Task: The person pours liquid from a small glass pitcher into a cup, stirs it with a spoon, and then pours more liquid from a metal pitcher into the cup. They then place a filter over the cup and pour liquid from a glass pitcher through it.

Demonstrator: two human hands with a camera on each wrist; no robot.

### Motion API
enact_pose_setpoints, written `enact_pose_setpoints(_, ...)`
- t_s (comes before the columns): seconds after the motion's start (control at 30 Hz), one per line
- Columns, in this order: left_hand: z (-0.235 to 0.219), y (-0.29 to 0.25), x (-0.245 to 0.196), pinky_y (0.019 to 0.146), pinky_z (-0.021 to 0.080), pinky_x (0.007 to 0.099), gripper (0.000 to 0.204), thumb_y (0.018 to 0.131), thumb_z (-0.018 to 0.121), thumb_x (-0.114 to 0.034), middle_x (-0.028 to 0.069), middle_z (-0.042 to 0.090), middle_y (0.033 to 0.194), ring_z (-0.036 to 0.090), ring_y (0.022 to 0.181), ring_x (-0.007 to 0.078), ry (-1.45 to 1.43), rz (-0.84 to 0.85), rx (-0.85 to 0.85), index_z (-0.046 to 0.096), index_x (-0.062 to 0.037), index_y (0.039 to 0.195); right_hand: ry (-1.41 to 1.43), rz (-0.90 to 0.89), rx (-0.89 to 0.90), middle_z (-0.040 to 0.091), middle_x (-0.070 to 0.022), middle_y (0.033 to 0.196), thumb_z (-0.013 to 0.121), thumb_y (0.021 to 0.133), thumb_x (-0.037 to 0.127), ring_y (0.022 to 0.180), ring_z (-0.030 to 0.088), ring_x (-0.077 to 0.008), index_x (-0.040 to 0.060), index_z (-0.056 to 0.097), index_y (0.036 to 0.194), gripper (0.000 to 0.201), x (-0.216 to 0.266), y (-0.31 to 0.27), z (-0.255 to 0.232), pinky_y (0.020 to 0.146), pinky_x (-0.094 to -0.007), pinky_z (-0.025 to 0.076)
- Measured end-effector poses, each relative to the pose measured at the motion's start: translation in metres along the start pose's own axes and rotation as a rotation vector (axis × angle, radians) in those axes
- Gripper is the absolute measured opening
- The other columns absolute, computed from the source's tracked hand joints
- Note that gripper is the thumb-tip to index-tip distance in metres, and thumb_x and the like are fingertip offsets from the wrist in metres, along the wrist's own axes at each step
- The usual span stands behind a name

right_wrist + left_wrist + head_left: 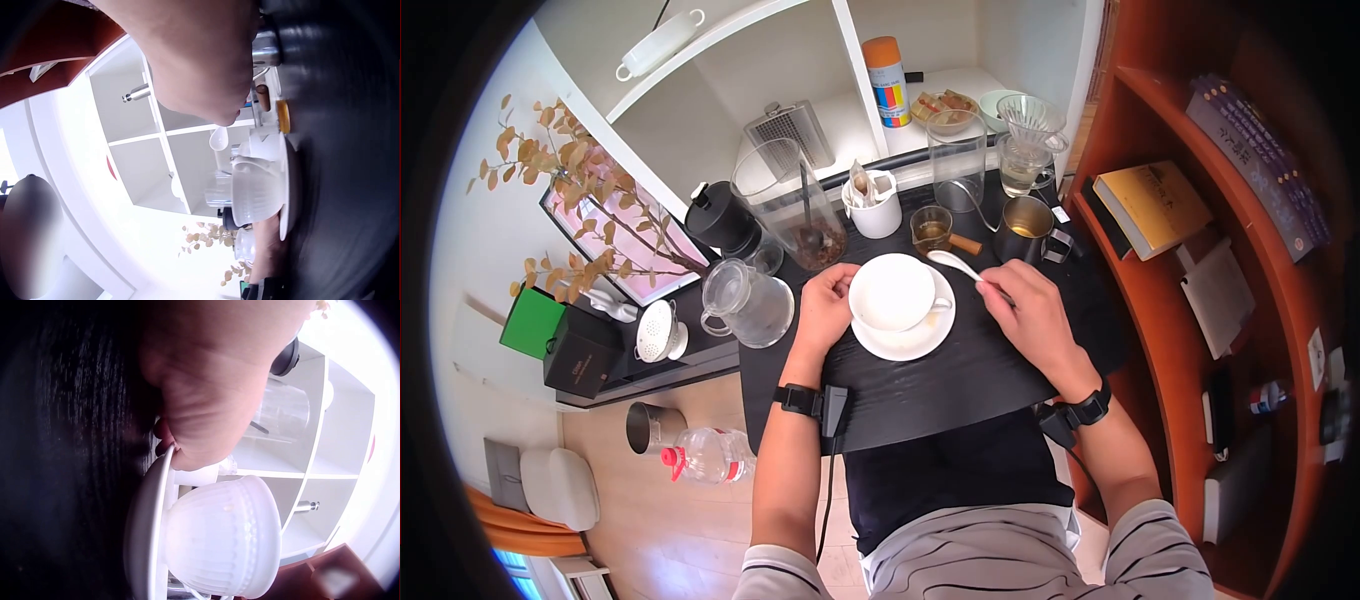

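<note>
A white cup stands upright on a white saucer on the black table. My left hand is at the saucer's left side. In the left wrist view its thumb and fingers pinch the rim of the saucer, beside the ribbed cup. To the right of the cup, my right hand holds a white spoon by its handle. The bowl of the spoon is raised above the table in the right wrist view and points towards the cup's far side.
Behind the cup are a small glass pitcher with a wooden handle, a white mug with a drip bag and a metal cup. A glass jug stands left, near a tall glass cylinder. A bookshelf borders the right side.
</note>
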State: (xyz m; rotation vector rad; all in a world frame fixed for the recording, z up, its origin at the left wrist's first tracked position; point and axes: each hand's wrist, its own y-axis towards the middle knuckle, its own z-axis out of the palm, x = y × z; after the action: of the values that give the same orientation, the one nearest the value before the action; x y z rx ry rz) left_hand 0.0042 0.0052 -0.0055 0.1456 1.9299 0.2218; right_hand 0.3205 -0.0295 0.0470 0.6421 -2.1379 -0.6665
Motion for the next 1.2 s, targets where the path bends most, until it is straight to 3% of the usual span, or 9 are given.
enact_pose_setpoints(0.1,0.0,0.0,-0.001,0.063,0.043,0.0201,0.016,0.09,0.078,-0.004,-0.0073,0.064,0.078,0.05,0.069,0.0004,0.027,0.0,0.0,0.078,0.0005,0.105,0.128,-0.045,0.07,0.066,-0.0122,0.087,0.075,0.095,0.009,0.08,0.067,-0.0326,0.0014,0.073,0.1,0.01,0.011,0.015,0.004,0.072,-0.0412,0.054)
enact_pose_setpoints(0.17,0.0,0.0,-0.002,0.062,0.043,0.0202,0.016,0.09,0.078,-0.004,-0.0073,0.064,0.078,0.049,0.069,0.0006,0.034,0.002,-0.009,0.078,0.0006,0.105,0.27,-0.066,0.119,0.062,-0.0107,0.081,0.075,0.095,0.006,0.07,0.061,-0.023,-0.0003,0.075,0.106,0.013,0.016,0.024,0.012,0.063,-0.0361,0.048)
enact_pose_setpoints(0.3,0.0,-0.001,-0.001,0.063,0.043,0.0201,0.015,0.09,0.078,-0.004,-0.0071,0.065,0.079,0.05,0.07,0.0005,0.023,0.003,-0.001,0.077,0.0005,0.104,0.494,0.09,0.21,0.073,-0.0158,0.091,0.071,0.098,0.012,0.083,0.075,-0.0307,-0.0001,0.072,0.104,0.013,0.022,0.038,0.029,0.074,-0.037,0.058)
enact_pose_setpoints(0.47,0.0,-0.001,-0.002,0.064,0.044,0.0201,0.016,0.09,0.079,-0.004,-0.0064,0.067,0.081,0.053,0.071,0.0006,-0.017,-0.029,0.006,0.077,0.0003,0.106,0.457,0.072,0.221,0.074,-0.0163,0.089,0.073,0.098,0.016,0.08,0.076,-0.0282,-0.0003,0.07,0.103,0.017,0.019,0.043,0.037,0.073,-0.0359,0.058)
enact_pose_setpoints(0.67,0.002,0.0,0.003,0.064,0.044,0.0198,0.018,0.09,0.079,-0.004,-0.0065,0.066,0.081,0.052,0.071,0.0005,-0.074,-0.036,0.003,0.077,0.0,0.107,0.476,0.223,0.28,0.074,-0.0136,0.086,0.074,0.099,0.018,0.068,0.069,-0.0211,0.0,0.069,0.102,0.019,0.016,0.038,0.024,0.064,-0.0326,0.053)
enact_pose_setpoints(0.77,-0.001,0.0,0.003,0.065,0.044,0.0195,0.019,0.09,0.079,-0.004,-0.0064,0.067,0.082,0.052,0.071,0.0006,0.002,-0.026,0.013,0.078,0.0,0.108,0.436,0.206,0.125,0.071,-0.012,0.081,0.073,0.099,0.018,0.068,0.068,-0.0221,0.0003,0.069,0.1,0.018,0.01,0.036,0.018,0.063,-0.0339,0.052)
enact_pose_setpoints(0.87,0.0,0.0,0.005,0.065,0.044,0.0191,0.02,0.089,0.08,-0.004,-0.0063,0.067,0.083,0.052,0.071,0.0007,-0.061,-0.026,0.016,0.077,0.0003,0.108,-0.122,0.059,-0.114,0.067,-0.0126,0.083,0.069,0.101,0.018,0.074,0.07,-0.0335,0.0019,0.068,0.104,0.016,-0.002,0.035,0.025,0.065,-0.0418,0.056)
enact_pose_setpoints(0.97,0.0,0.0,0.007,0.066,0.045,0.0192,0.021,0.089,0.08,-0.004,-0.0059,0.068,0.083,0.052,0.071,0.0007,-0.035,-0.018,0.014,0.077,0.0006,0.108,-0.298,0.107,-0.114,0.069,-0.016,0.089,0.067,0.103,0.021,0.078,0.072,-0.0374,-0.001,0.066,0.111,0.024,-0.005,0.03,0.034,0.069,-0.0457,0.059)
enact_pose_setpoints(1.2,0.0,-0.001,-0.002,0.066,0.046,0.0196,0.022,0.088,0.08,-0.003,-0.0052,0.069,0.083,0.053,0.072,0.0008,-0.026,-0.047,0.017,0.077,0.0005,0.11,-0.143,0.227,0.042,0.073,-0.0258,0.095,0.063,0.105,0.026,0.082,0.072,-0.0443,-0.0061,0.064,0.115,0.033,-0.028,0.022,0.056,0.073,-0.0503,0.06)
